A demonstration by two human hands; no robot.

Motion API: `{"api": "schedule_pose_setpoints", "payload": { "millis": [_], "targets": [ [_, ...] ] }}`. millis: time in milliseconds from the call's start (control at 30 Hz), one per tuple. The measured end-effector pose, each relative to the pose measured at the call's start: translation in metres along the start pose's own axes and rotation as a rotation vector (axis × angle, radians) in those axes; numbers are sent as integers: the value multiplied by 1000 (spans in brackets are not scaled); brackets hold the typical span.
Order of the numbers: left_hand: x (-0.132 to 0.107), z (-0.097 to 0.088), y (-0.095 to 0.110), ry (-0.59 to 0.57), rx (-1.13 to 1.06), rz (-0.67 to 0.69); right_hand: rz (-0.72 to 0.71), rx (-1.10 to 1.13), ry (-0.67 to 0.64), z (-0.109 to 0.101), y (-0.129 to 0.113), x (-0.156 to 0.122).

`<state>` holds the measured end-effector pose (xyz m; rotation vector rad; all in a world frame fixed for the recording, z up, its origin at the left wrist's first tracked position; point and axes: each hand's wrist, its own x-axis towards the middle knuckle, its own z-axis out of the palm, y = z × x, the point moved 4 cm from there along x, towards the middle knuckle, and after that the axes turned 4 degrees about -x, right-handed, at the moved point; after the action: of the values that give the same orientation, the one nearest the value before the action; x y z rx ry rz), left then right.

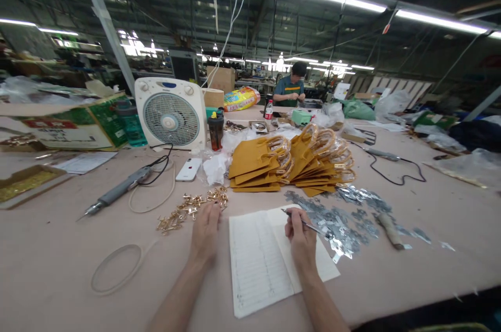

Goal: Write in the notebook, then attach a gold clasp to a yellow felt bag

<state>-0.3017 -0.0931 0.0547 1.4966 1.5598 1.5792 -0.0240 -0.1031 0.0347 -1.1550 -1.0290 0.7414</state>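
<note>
My right hand [302, 240] grips a dark, slim pen [309, 223] above the right page of an open notebook [260, 259]. The notebook's left page is lined and carries faint handwriting. My left hand [206, 230] rests on the table left of the notebook, its fingers loosely extended beside a pile of gold-coloured metal fittings [186, 212]. Nothing shows in that hand. To the right of the notebook, many flat silver metal pieces [336, 222] lie spread out. Behind it are stacked mustard-yellow bag pieces [254, 167] with wrapped handles.
A grey electric screwdriver [121, 188], a white phone [188, 169] and a box fan [171, 115] stand or lie at left. A cloth-wrapped stick [389, 230] lies at right, with a second corded tool [381, 154] behind. Across the table, another person [289, 89] works.
</note>
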Motion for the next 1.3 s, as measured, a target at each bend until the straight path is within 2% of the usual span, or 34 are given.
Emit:
{"api": "schedule_pose_setpoints", "payload": {
  "millis": [133,200,300,400,500,600,733,800,867,967,1133,1300],
  "targets": [
    [-8,-10,11,73,44,44,-8,123,40,-9,-3,-4],
    [-14,-18,13,104,32,18,-13,155,78,-16,-7,-12],
    [-27,-26,10,115,-51,-64,-3,154,132,-33,-13,-34],
    [-46,-26,9,102,-181,-118,16,94,135,-51,-9,-60],
    [-72,-10,16,54,-308,-118,53,121,112,-64,2,-79],
    [-101,18,35,-20,-420,-134,92,175,79,-66,8,-90],
    [-131,53,65,-121,-548,-197,128,157,-17,-60,-2,-98],
    [-137,62,75,-171,-514,-166,138,146,-48,-57,-8,-101],
    [-139,66,76,-185,-435,-94,140,117,-67,-57,-10,-102],
    [-138,67,64,-170,-369,-48,124,75,-70,-57,-8,-101],
    [-138,71,40,-212,-400,-217,122,149,-66,-55,-4,-101],
    [-142,73,49,-233,-509,-293,153,228,-58,-59,-6,-102]
  ]
}}
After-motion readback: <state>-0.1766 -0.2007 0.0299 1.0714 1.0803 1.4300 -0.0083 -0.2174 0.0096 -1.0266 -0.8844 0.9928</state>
